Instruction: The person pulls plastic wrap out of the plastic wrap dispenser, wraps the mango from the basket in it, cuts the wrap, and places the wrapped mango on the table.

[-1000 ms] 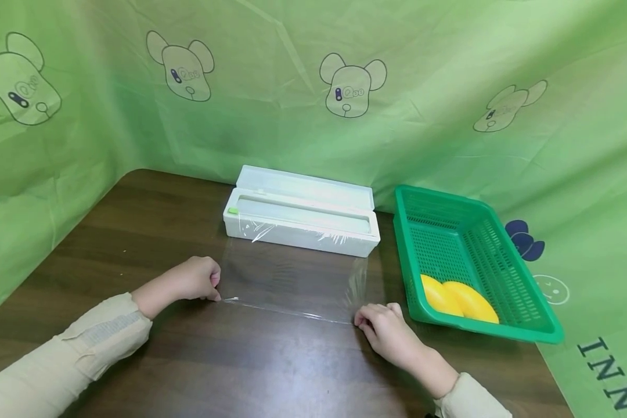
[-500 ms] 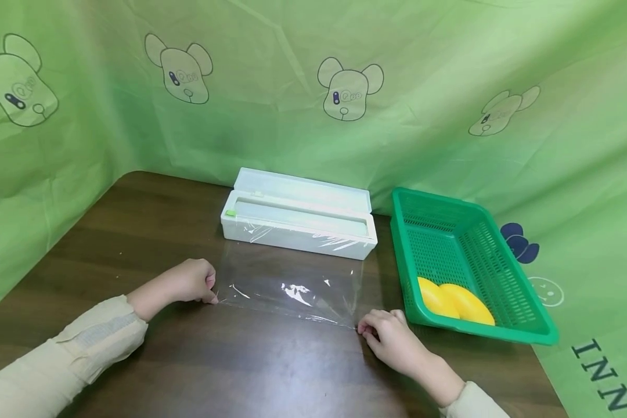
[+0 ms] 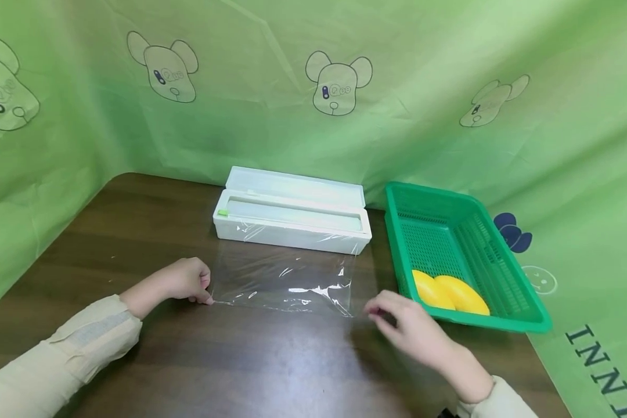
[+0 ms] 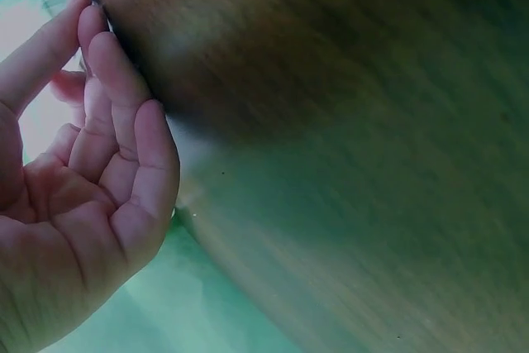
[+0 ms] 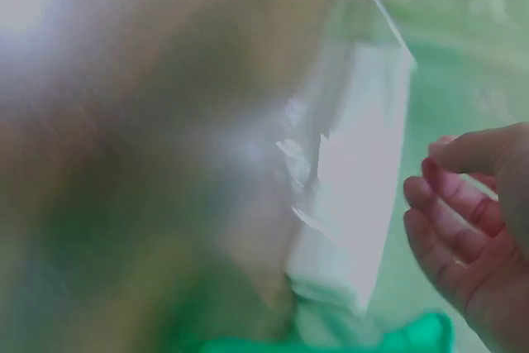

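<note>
A clear sheet of cling film [image 3: 287,284] stretches from the white cling film box [image 3: 292,232] toward the front of the table. My left hand [image 3: 185,280] pinches its near left corner between thumb and fingertips; in the left wrist view the left hand [image 4: 99,155] shows that pinch at the upper left. The right hand [image 3: 410,325] is off the film, just right of its near right corner, holding nothing. Loosely bent fingers of the right hand [image 5: 471,221] appear in the right wrist view. The box lid [image 3: 298,186] stands raised at the back, with a green slider [image 3: 222,213] at the left end.
Right of the box stands a green plastic basket [image 3: 546,325] with yellow rounded objects [image 3: 451,293] in its near end. The brown wooden table [image 3: 230,371] lies beneath everything. Green printed fabric [image 3: 266,133] hangs behind and at both sides.
My right hand has let go of the film's corner and moved slightly right. The left hand keeps its pinch. Wrinkles and glints on the film have shifted; the head view has turned slightly.
</note>
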A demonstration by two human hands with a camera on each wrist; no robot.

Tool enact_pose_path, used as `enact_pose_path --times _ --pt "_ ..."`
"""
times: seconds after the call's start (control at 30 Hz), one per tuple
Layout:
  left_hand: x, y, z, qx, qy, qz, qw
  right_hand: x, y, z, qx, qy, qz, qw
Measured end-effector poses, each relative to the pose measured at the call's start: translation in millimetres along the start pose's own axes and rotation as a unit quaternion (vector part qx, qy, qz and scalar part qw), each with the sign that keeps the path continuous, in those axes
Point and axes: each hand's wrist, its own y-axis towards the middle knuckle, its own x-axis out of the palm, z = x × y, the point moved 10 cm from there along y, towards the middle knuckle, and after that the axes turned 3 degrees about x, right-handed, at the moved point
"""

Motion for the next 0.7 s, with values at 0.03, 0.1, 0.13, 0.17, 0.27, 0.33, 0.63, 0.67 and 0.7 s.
enact_pose_path --times 0.03,0.1,0.13,0.17,0.27,0.33,0.63,0.67,0.7 --pt "-0.5 -0.2 -0.7 0.000 0.002 0.001 1.0000 -9 2.0 2 0.001 -0.003 0.012 0.9999" --pt "-0.5 -0.1 -1.4 0.001 0.003 0.000 1.0000 -27 4.0 11 0.017 -0.017 0.037 0.9990" --pt "-0.1 0.2 -1.4 0.001 0.002 0.000 1.0000 -35 3.8 18 0.030 -0.028 0.047 0.9981" --pt "0.4 0.7 -1.1 0.001 0.002 0.000 1.0000 -43 2.8 26 0.045 -0.040 0.055 0.9967" --pt "1.0 0.9 0.2 0.002 0.001 0.000 1.0000 -60 -2.2 56 0.107 -0.063 0.058 0.9906" --pt "0.7 0.5 1.3 0.003 0.000 0.002 1.0000 -66 -7.3 78 0.156 -0.067 0.039 0.9847" --pt "1.6 -0.6 -0.6 -0.009 0.001 -0.002 1.0000 -56 -33.3 147 0.322 -0.041 -0.102 0.9403" --pt "1.9 -0.3 -1.1 -0.012 -0.001 -0.003 0.9999 -54 -33.9 150 0.326 -0.044 -0.116 0.9372" --pt "2.1 -0.2 -1.3 -0.011 -0.001 -0.004 0.9999 -52 -33.7 151 0.328 -0.045 -0.128 0.9349"
